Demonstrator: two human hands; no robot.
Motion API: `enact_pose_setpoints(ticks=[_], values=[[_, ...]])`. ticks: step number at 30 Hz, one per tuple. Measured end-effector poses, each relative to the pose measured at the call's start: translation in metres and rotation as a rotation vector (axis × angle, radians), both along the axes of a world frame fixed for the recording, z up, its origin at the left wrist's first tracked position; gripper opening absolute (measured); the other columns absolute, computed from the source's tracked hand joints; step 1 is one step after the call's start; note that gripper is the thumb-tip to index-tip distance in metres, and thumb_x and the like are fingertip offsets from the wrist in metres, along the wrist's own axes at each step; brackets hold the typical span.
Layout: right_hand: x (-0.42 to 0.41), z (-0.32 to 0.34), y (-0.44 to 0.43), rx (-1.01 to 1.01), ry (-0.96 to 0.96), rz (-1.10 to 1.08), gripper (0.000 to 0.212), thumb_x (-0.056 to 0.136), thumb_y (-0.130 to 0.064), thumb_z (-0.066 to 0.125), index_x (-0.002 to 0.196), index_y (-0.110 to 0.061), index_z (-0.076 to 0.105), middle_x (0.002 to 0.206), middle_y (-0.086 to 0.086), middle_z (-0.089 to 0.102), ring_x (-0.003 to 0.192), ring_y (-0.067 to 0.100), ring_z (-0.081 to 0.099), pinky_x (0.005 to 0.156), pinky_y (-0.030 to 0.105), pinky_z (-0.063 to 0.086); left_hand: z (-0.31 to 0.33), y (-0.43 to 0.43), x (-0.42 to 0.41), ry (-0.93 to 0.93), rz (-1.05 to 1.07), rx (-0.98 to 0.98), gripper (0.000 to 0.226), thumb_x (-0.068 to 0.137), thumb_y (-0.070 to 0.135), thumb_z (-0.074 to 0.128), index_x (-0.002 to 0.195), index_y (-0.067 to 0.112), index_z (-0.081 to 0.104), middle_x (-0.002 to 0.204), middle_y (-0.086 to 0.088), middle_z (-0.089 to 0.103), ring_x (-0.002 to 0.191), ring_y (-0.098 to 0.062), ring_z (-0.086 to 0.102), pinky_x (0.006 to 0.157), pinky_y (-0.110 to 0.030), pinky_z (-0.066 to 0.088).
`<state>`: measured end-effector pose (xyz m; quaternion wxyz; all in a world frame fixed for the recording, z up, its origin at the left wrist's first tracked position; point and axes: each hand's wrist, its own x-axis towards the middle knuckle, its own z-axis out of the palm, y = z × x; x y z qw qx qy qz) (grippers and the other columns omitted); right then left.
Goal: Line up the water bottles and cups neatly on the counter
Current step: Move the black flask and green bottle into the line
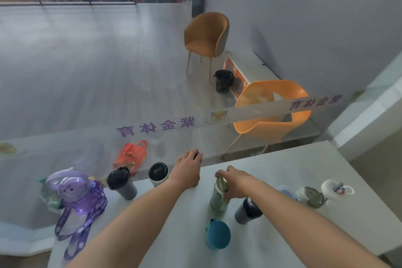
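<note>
On the pale counter (pixel 272 172) my left hand (pixel 188 171) is wrapped over a dark-topped bottle by the glass, which it mostly hides. My right hand (pixel 233 181) grips the cap of a clear green bottle (pixel 217 199) standing upright. Left of my left hand stand a white cup with a black lid (pixel 158 173) and a dark grey tumbler (pixel 121 183). A purple bottle with a strap (pixel 76 197) sits at the far left. A dark cup (pixel 247 211) and a teal-lidded bottle (pixel 218 235) stand near my right arm.
A glass pane (pixel 130 98) with purple lettering rises along the counter's far edge. At the right stand a grey-lidded bottle (pixel 313 197) and a white bottle with a ring handle (pixel 335 189). Beyond the glass are two orange chairs, a red bag (pixel 131 155) and a bin.
</note>
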<state>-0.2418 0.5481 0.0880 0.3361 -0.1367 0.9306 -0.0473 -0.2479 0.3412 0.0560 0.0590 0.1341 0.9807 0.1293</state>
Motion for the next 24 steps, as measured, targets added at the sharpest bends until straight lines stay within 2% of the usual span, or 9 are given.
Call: enact_pose_setpoints(ticks=[2,6,13,20,24], values=[[-0.017,0.0,0.003,-0.032,0.006,0.013,0.074,0.08,-0.036,0.076,0.142,-0.043,0.037,0.134,0.001,0.041,0.109,0.03,0.055,0.084,0.036,0.055,0.001,0.002,-0.003,0.002,0.06,0.011,0.048,0.091,0.017,0.047,0.138,0.015,0.041,0.15,-0.006,0.034,0.135,-0.029,0.032,0.106,-0.042,0.035],[-0.05,0.002,0.01,-0.043,0.033,0.145,0.074,0.081,-0.04,0.076,0.144,-0.039,0.038,0.135,0.005,0.043,0.114,0.035,0.057,0.09,0.043,0.055,0.002,0.011,-0.006,-0.006,0.201,0.005,0.045,0.088,0.017,0.049,0.133,0.014,0.048,0.145,-0.005,0.041,0.131,-0.029,0.036,0.1,-0.042,0.041],[-0.1,-0.001,0.02,-0.087,0.08,0.274,0.071,0.081,-0.036,0.074,0.144,-0.034,0.041,0.13,0.01,0.044,0.108,0.036,0.06,0.089,0.041,0.053,0.0,0.032,-0.002,0.02,0.346,-0.022,0.048,0.088,0.018,0.048,0.136,0.013,0.048,0.143,-0.004,0.046,0.131,-0.028,0.038,0.103,-0.04,0.039],[-0.12,-0.008,0.019,-0.121,0.06,0.305,0.072,0.081,-0.04,0.075,0.144,-0.034,0.041,0.129,0.009,0.043,0.104,0.034,0.06,0.082,0.037,0.051,-0.001,0.035,-0.002,0.003,0.366,-0.052,0.053,0.087,0.016,0.049,0.14,0.013,0.045,0.148,-0.003,0.042,0.134,-0.026,0.035,0.107,-0.04,0.037],[-0.123,-0.011,0.016,-0.128,0.058,0.298,0.072,0.082,-0.041,0.074,0.145,-0.036,0.039,0.13,0.01,0.043,0.104,0.035,0.06,0.083,0.039,0.053,-0.004,0.031,-0.002,-0.01,0.343,-0.067,0.058,0.086,0.015,0.05,0.143,0.014,0.041,0.151,-0.003,0.037,0.136,-0.026,0.032,0.108,-0.04,0.036]])
